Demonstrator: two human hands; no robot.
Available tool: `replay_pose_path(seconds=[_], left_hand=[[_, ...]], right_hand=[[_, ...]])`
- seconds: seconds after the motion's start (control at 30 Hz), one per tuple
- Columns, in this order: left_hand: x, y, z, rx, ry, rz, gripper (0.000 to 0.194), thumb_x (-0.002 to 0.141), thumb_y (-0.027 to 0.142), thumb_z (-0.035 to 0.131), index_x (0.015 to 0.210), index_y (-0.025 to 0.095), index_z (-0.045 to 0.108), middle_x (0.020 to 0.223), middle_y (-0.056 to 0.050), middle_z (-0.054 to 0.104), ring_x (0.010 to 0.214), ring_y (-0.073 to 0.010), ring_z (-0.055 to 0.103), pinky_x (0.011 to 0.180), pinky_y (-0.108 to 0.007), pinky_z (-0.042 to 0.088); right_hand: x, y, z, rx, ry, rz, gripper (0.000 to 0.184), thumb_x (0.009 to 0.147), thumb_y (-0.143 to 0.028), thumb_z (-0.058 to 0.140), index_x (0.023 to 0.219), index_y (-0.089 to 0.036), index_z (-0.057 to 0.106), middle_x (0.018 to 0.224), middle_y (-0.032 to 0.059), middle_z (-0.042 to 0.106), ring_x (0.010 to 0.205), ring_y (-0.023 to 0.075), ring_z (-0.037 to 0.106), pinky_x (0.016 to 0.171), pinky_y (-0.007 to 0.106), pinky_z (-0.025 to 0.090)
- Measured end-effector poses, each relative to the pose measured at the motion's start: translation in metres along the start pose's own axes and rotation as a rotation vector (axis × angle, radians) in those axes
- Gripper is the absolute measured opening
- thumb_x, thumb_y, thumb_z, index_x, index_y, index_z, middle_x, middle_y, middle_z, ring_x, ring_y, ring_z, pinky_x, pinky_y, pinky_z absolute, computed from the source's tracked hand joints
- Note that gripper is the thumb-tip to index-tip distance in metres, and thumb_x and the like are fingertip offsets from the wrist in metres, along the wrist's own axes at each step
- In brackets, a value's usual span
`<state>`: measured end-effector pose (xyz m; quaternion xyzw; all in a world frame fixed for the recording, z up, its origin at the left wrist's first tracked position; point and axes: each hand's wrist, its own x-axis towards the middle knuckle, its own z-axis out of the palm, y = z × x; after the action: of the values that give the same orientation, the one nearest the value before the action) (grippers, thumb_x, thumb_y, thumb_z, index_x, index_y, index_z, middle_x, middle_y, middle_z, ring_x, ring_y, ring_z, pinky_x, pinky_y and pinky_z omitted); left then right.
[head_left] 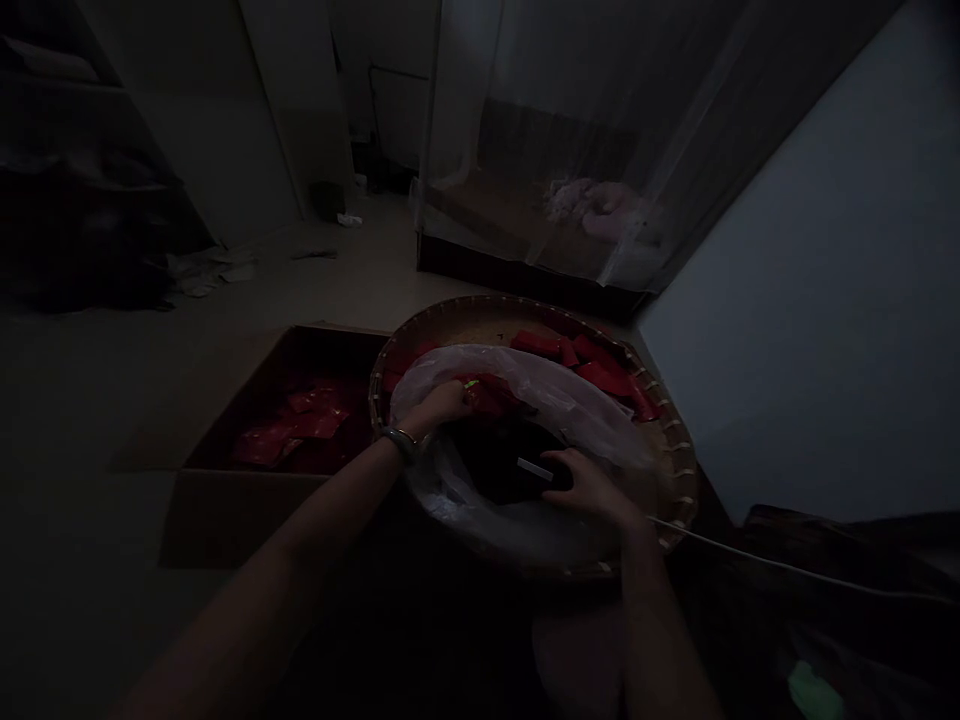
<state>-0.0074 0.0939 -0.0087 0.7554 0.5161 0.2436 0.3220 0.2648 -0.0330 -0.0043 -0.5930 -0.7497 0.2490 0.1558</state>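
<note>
A large round woven basket stands in front of me, with a clear plastic bag spread open inside it. Dark contents fill the bag's mouth; the dim light hides what they are. My left hand, a bracelet at its wrist, is closed on a shiny red packet at the bag's left side. Over the dark contents, my right hand has thumb and fingers apart and curved. Just left of its fingertips lies a small white strip; whether they touch is unclear.
More red packets lie along the basket's far right side. To the left, an open cardboard box holds several red packets. Beyond the basket hangs a sheer curtain. A white wall rises on the right; a thin cord runs below it.
</note>
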Motion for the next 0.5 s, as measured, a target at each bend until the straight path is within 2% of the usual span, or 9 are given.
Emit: replay_pose_path(seconds=[0.13, 0.23, 0.3, 0.4, 0.5], left_hand=[[-0.004, 0.006, 0.004, 0.085, 0.003, -0.044, 0.01, 0.063, 0.015, 0.059, 0.064, 0.011, 0.068, 0.059, -0.004, 0.062, 0.057, -0.0139, 0.052, 0.056, -0.022, 0.037], [-0.012, 0.017, 0.011, 0.102, 0.012, -0.032, 0.014, 0.066, 0.016, 0.058, 0.072, 0.012, 0.07, 0.066, -0.004, 0.065, 0.059, -0.0137, 0.054, 0.055, -0.022, 0.036], [-0.02, 0.025, 0.015, 0.098, -0.004, -0.041, 0.015, 0.067, 0.019, 0.059, 0.073, 0.012, 0.071, 0.067, -0.005, 0.066, 0.06, -0.0141, 0.055, 0.055, -0.022, 0.037], [-0.031, 0.035, 0.018, -0.028, -0.018, -0.034, 0.016, 0.068, 0.02, 0.059, 0.075, 0.013, 0.071, 0.071, -0.004, 0.067, 0.065, -0.014, 0.058, 0.058, -0.021, 0.04], [-0.037, 0.041, 0.019, -0.156, 0.01, -0.047, 0.018, 0.07, 0.023, 0.057, 0.076, 0.013, 0.07, 0.069, -0.002, 0.067, 0.064, -0.0132, 0.058, 0.057, -0.02, 0.041]], right_hand=[[0.007, -0.031, 0.014, 0.283, 0.22, -0.005, 0.028, 0.076, -0.032, 0.059, 0.1, -0.02, 0.066, 0.106, 0.0089, 0.067, 0.099, 0.0237, 0.062, 0.091, 0.042, 0.047], [0.017, -0.061, 0.039, 0.748, 0.241, 0.011, 0.038, 0.081, -0.042, 0.054, 0.111, -0.02, 0.062, 0.108, 0.0094, 0.067, 0.098, 0.0233, 0.064, 0.089, 0.044, 0.05], [0.024, -0.076, 0.054, 0.952, 0.26, -0.007, 0.041, 0.08, -0.044, 0.056, 0.113, -0.02, 0.061, 0.114, 0.0091, 0.066, 0.104, 0.0239, 0.062, 0.093, 0.045, 0.049], [0.032, -0.084, 0.068, 0.986, 0.313, 0.002, 0.04, 0.079, -0.043, 0.055, 0.112, -0.021, 0.061, 0.116, 0.0088, 0.064, 0.108, 0.0231, 0.06, 0.095, 0.043, 0.048], [0.031, -0.08, 0.069, 0.78, 0.337, 0.021, 0.038, 0.083, -0.035, 0.046, 0.116, -0.021, 0.059, 0.117, 0.0083, 0.063, 0.108, 0.0212, 0.059, 0.093, 0.04, 0.049]])
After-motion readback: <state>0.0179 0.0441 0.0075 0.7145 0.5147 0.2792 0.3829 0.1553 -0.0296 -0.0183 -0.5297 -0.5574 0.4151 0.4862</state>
